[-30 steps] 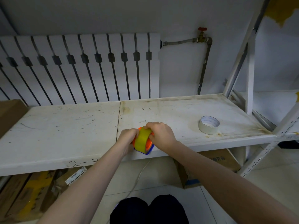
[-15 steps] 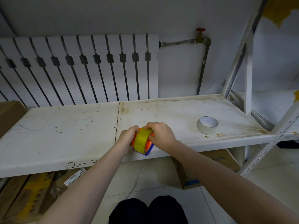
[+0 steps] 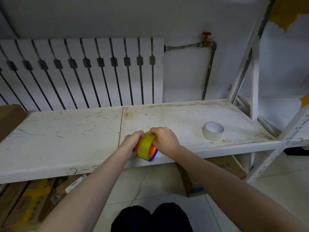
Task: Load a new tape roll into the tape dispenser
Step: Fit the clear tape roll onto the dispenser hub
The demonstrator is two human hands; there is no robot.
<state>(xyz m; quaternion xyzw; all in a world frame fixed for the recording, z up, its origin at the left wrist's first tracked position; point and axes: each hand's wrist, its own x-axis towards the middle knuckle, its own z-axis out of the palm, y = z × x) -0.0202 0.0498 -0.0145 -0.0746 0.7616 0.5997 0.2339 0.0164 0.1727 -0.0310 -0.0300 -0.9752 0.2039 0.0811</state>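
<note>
The tape roll (image 3: 145,145) between the hands is yellow, set on a tape dispenser (image 3: 151,153) that shows orange at the sides and blue along its lower edge. The shelf (image 3: 66,131) is off-white, marked with dark scratches, brownish stains and a handwritten black "2-" on its front edge, and a second roll (image 3: 213,133) on it is pale grey-white. Behind stands a white radiator (image 3: 83,72) striped with dark slots, a grey pipe (image 3: 208,72) topped by a red valve handle (image 3: 206,33), and brown cardboard boxes (image 3: 217,168) below.

Storeroom — metal shelving (image 3: 197,148), boxes (image 3: 222,166)
</note>
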